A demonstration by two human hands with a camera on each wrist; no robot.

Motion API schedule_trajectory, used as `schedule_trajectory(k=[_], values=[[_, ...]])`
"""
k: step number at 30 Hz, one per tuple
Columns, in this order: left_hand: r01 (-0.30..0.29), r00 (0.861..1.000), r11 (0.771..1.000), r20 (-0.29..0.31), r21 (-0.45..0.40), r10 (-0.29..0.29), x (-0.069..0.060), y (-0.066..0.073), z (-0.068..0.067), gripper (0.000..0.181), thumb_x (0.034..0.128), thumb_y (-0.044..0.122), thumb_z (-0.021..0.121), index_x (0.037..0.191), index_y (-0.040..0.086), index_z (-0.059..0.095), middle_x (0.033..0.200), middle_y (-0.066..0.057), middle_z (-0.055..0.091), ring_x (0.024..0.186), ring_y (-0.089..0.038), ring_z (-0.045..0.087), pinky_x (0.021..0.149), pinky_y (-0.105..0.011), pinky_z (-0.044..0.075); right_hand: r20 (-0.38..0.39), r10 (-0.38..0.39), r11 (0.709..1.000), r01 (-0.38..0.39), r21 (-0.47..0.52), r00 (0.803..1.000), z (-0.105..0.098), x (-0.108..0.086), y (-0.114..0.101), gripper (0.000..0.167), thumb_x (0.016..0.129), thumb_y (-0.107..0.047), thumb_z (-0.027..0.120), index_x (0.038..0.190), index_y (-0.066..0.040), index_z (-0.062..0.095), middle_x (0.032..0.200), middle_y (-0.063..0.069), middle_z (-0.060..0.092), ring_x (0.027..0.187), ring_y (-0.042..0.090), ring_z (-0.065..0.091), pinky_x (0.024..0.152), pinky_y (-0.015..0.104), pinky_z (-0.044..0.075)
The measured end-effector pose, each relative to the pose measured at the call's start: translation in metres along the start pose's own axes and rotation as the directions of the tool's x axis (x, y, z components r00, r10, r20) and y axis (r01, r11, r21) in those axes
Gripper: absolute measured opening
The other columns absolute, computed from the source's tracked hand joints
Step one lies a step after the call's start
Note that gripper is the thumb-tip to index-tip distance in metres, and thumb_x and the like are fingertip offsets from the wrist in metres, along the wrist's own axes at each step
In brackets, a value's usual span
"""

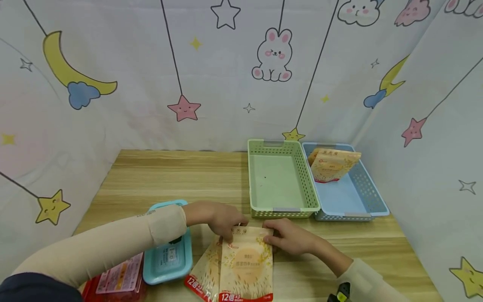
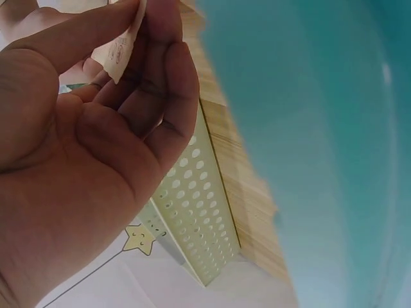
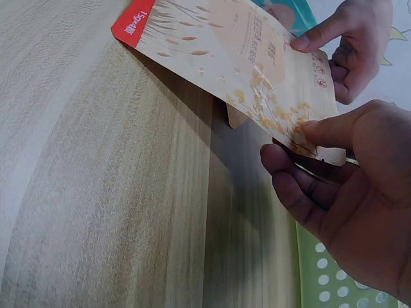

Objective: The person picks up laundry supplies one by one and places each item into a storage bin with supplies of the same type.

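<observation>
A cream pouch with a red bottom band (image 1: 247, 264) is held at its top edge by both hands, its face toward the head camera. The left hand (image 1: 224, 218) pinches the top left corner; in the left wrist view that hand (image 2: 109, 122) has thumb and fingers on the pouch's edge (image 2: 117, 56). The right hand (image 1: 292, 237) pinches the top right corner. In the right wrist view the right hand (image 3: 359, 186) has its thumb on the front of the pouch (image 3: 237, 58) and fingers behind. A second similar pouch (image 1: 207, 268) lies partly beneath, fanned to the left.
A green basket (image 1: 279, 180) stands behind the hands, touching a blue basket (image 1: 339, 199) that holds upright pouches (image 1: 332, 165). At left are a light blue container (image 1: 166, 260), partly under the left forearm, and a red box with a pink label (image 1: 120, 277). Patterned cloth hangs around the table.
</observation>
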State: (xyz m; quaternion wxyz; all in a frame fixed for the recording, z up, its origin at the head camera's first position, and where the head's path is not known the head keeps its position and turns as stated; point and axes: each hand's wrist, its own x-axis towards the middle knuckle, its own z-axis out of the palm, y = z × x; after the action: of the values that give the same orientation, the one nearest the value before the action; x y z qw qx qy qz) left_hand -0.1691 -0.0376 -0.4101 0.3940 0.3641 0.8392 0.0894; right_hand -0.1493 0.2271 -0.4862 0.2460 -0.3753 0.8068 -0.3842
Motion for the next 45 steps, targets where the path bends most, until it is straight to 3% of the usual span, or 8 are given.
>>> schedule_trajectory(k=[4,13,16,20,23,31,36,45], values=[[-0.017,1.0,0.997,0.011,-0.072,0.018,-0.005,0.001,-0.004,0.021,0.1001,0.009,0.074,0.113,0.018,0.06,0.094,0.005,0.063,0.076,-0.013,0.07,0.07,-0.033,0.056,-0.009,-0.018,1.0,0.018,-0.001,1.0,-0.004,-0.002,-0.002,0.01,0.11,-0.024,0.062,0.104,-0.017,0.065,0.082,-0.004,0.071,0.07,0.018,0.071,0.063,0.025,0.055],[-0.074,0.997,0.98,-0.016,-0.186,0.073,-0.015,-0.004,-0.017,0.02,0.0987,0.001,0.071,0.108,0.016,0.061,0.094,0.005,0.066,0.076,-0.014,0.073,0.069,-0.029,0.06,-0.032,-0.086,0.992,0.082,-0.093,0.996,-0.015,0.0,-0.016,0.008,0.11,-0.021,0.061,0.106,-0.016,0.064,0.082,-0.008,0.068,0.069,0.011,0.067,0.065,0.023,0.053],[-0.071,0.997,0.982,-0.019,-0.174,0.068,-0.016,-0.004,-0.02,0.019,0.0992,0.002,0.07,0.11,0.016,0.063,0.092,0.006,0.068,0.076,-0.014,0.074,0.069,-0.027,0.059,-0.032,-0.105,0.991,0.102,-0.08,0.994,-0.021,-0.002,-0.022,0.008,0.11,-0.019,0.06,0.107,-0.014,0.065,0.083,-0.006,0.069,0.069,0.015,0.069,0.063,0.025,0.055],[-0.072,0.997,0.989,-0.043,-0.128,0.067,-0.017,-0.003,-0.029,0.017,0.1013,0.005,0.068,0.114,0.016,0.067,0.091,0.007,0.071,0.075,-0.012,0.074,0.07,-0.027,0.058,-0.047,-0.065,0.998,0.064,-0.019,0.997,-0.03,-0.006,-0.03,0.009,0.111,-0.021,0.059,0.108,-0.014,0.065,0.088,-0.003,0.071,0.071,0.024,0.072,0.063,0.036,0.061],[-0.101,0.994,0.988,-0.053,-0.113,0.096,-0.019,-0.003,-0.036,0.018,0.1027,0.006,0.066,0.118,0.015,0.071,0.093,0.008,0.073,0.075,-0.01,0.075,0.072,-0.026,0.058,-0.067,-0.031,0.999,0.031,-0.008,0.997,-0.035,-0.009,-0.034,0.01,0.112,-0.024,0.058,0.109,-0.016,0.064,0.089,-0.004,0.072,0.072,0.025,0.073,0.065,0.038,0.061],[-0.163,0.985,0.986,-0.059,-0.046,0.16,-0.024,-0.005,-0.04,0.015,0.1047,0.011,0.066,0.113,0.018,0.075,0.094,0.011,0.074,0.078,-0.004,0.071,0.07,-0.025,0.054,-0.081,-0.047,0.999,0.045,-0.022,0.996,-0.036,-0.011,-0.037,0.01,0.112,-0.023,0.058,0.109,-0.015,0.064,0.086,-0.002,0.071,0.071,0.022,0.072,0.064,0.032,0.06],[-0.196,0.977,0.981,-0.08,0.003,0.196,-0.026,-0.003,-0.043,0.014,0.1045,0.011,0.066,0.114,0.018,0.075,0.094,0.011,0.073,0.077,-0.003,0.069,0.07,-0.025,0.053,-0.053,-0.039,0.997,0.042,0.06,0.998,-0.042,-0.013,-0.036,0.011,0.111,-0.023,0.06,0.11,-0.013,0.066,0.092,0.001,0.073,0.076,0.026,0.074,0.069,0.042,0.063],[-0.228,0.973,0.966,-0.062,-0.121,0.222,-0.031,-0.003,-0.045,0.021,0.1095,0.01,0.056,0.122,0.017,0.072,0.098,0.008,0.076,0.077,-0.01,0.076,0.068,-0.026,0.058,0.034,-0.148,0.981,0.143,0.128,0.988,-0.048,-0.017,-0.032,0.014,0.111,-0.012,0.058,0.121,-0.009,0.068,0.108,0.008,0.076,0.091,0.022,0.078,0.077,0.043,0.064]])
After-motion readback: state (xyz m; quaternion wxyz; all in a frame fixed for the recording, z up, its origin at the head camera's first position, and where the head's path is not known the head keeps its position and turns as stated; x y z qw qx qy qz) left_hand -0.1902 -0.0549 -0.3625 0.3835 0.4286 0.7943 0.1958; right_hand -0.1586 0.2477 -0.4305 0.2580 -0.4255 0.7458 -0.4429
